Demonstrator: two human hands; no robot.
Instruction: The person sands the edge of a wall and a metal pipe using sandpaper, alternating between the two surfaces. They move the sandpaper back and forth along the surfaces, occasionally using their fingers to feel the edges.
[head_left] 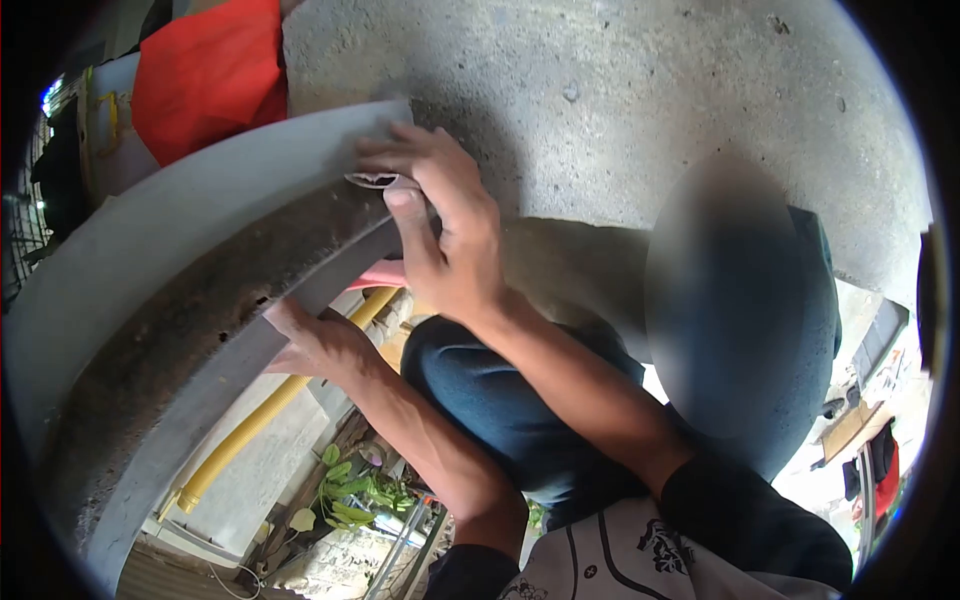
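Note:
A long grey metal piece (235, 365) with a dark, rust-pitted face (190, 280) rises across the left side, bent into a curve by the lens. My left hand (325, 345) grips its lower edge, thumb against the side and the other fingers partly hidden. Near the upper end, my right hand (450, 225) pinches a thin curled sheet (374, 181) with a pale edge between thumb and fingers. That sheet rests right at the dark face; its kind I cannot tell. The right fingertips are smeared by motion.
Bare concrete floor (620, 90) spreads ahead. A red cloth (210, 80) hangs at upper left. A yellow pipe (250, 430) runs below the metal piece, near green plants (350, 490). My bent knees in blue trousers (500, 400) are close to my arms.

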